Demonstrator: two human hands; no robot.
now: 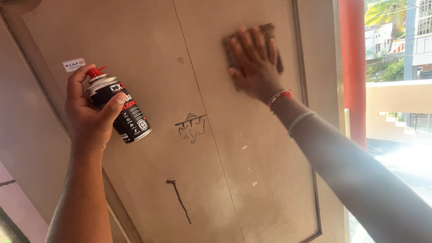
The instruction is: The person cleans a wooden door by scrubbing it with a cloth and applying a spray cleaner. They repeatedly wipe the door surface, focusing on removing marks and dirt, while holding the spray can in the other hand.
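Note:
My left hand (87,112) grips a black spray can (121,110) with a red nozzle, held close to a beige panelled door (148,54) at the left. My right hand (252,60) presses a brown cloth (270,31) flat against the upper right part of the door; the hand covers most of the cloth. The wrist wears red and silver bangles (288,105). A small dark line drawing (192,127) sits mid-door, and a dark drip mark (178,200) runs down below it.
A small white sticker (74,64) sits on the door near the can. The door frame (321,90) runs down the right, with a red pillar (353,67) beyond it. Buildings and trees (396,40) show outside in bright sun.

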